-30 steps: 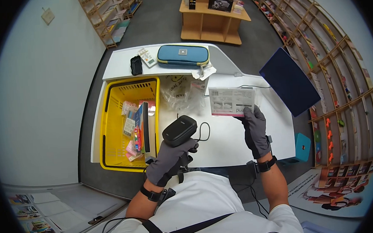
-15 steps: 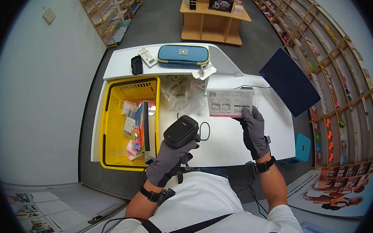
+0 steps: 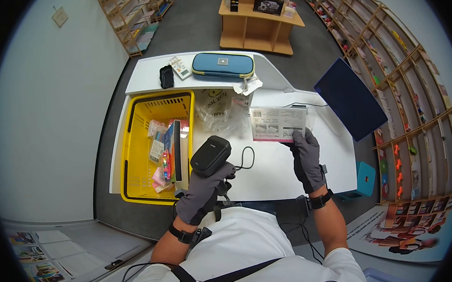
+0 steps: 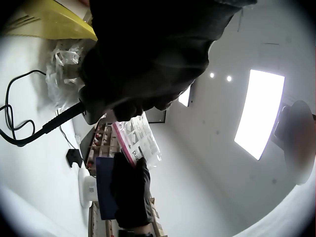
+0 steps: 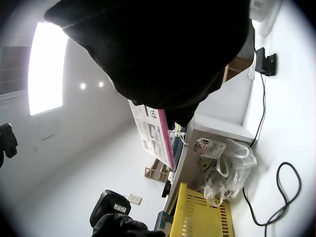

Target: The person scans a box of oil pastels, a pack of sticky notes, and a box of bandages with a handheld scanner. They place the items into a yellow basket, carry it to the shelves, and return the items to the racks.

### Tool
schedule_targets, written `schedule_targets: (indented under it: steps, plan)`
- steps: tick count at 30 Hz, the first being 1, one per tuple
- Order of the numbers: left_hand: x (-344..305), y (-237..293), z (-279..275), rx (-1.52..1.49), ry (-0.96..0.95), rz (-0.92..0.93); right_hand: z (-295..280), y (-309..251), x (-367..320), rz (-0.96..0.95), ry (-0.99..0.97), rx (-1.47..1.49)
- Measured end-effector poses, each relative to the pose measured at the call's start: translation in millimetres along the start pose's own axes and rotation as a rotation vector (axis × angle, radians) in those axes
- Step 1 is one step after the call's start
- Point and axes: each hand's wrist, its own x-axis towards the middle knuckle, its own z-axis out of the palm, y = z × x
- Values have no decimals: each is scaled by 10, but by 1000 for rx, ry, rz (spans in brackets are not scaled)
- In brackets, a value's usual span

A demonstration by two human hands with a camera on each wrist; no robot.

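In the head view my gloved left hand (image 3: pixel 202 194) grips a black barcode scanner (image 3: pixel 211 155), its rounded head raised over the white counter near the yellow basket. A cable (image 4: pixel 59 120) runs out of the scanner's handle in the left wrist view. My gloved right hand (image 3: pixel 307 157) pinches a flat printed package (image 3: pixel 278 123) by its near right corner. That package is white and grey with a pink edge, a clear plastic wrap and a barcode at its upper left. It is held up above the counter, to the right of the scanner and apart from it.
A yellow basket (image 3: pixel 127 171) with several packaged goods stands left. Clear plastic bags (image 3: pixel 219 116) lie beside it. A blue pencil case (image 3: pixel 223 65), a calculator (image 3: pixel 180 68) and a black object (image 3: pixel 166 77) sit on the raised back ledge. A dark screen (image 3: pixel 350 99) stands right.
My left hand has moved the scanner slightly left, toward the basket, and turned its head. The right hand has drifted a little left with the package.
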Motion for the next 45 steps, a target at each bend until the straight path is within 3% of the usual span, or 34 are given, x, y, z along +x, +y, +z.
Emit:
schedule_targets:
  steps: [2, 7, 11, 15, 20, 23, 27, 35, 38, 43, 45]
  plan:
    - [-11, 32, 29, -14, 31, 66, -15, 29, 20, -9, -9, 17]
    - [-64, 97, 45, 51, 17, 3, -77, 58, 23, -6, -1, -33]
    - [-24, -19, 89, -145, 3, 77, -106, 41, 46, -26, -13, 26]
    - [-58, 51, 171, -292, 12, -119, -183, -70, 84, -57, 13, 101]
    - [-1, -63, 116, -427, 75, -179, -447, -8, 192, -9, 87, 325]
    - [-28, -12, 351, -512, 72, -235, -847, -35, 170, 64, 113, 390]
    - [87, 6, 702, -546, -19, -140, -1186, 3, 139, 95, 129, 450]
    - [913, -760, 1596, -41, -230, -178, -2064, -321, 128, 87, 139, 502]
    - [1033, -969, 1982, 364, -209, -456, -2261, -533, 82, 123, 143, 478]
    - [1352, -1352, 2384, 478, -248, -445, -2597, -796, -135, 218, 113, 419]
    - [1566, -1400, 2540, 333, -228, -479, -2689, -854, -193, 211, 89, 423]
